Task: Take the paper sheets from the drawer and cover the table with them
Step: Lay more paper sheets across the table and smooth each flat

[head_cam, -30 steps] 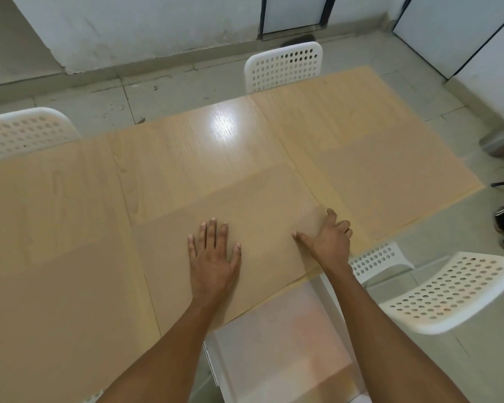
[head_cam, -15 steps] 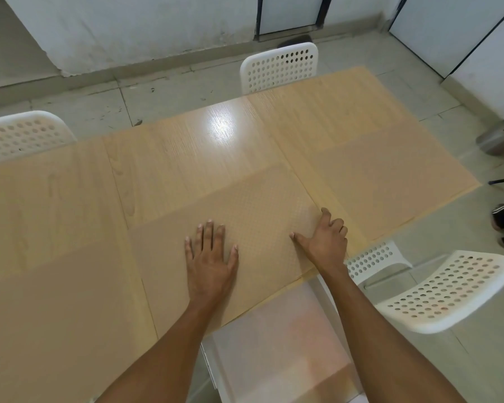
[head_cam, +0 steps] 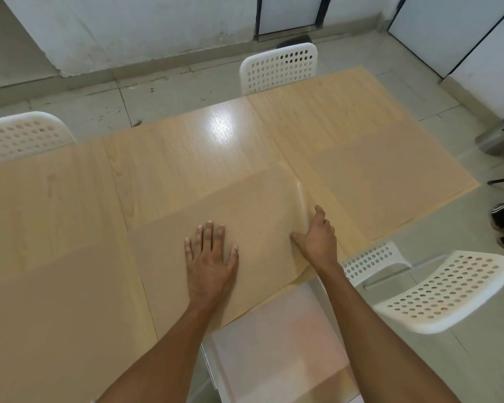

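We see left hand (head_cam: 211,258) flat, fingers spread, pressing paper sheet (head_cam: 245,216) onto bench (head_cam: 172,158); right hand (head_cam: 317,237) apparently pinching sheet's lifted edge.

Right hand (head_cam: 317,238) has lifted the middle sheet's (head_cam: 253,210) right edge off the surface (head_cam: 186,158); that edge now curls upward. It lay flat before.

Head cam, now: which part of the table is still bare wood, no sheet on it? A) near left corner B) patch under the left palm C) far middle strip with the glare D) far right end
C: the far middle strip of the table shows glossy wood grain and a light glare, while matte paper sheets cover the rest, including the sheet under the flat left hand, whose right edge the right hand lifts.
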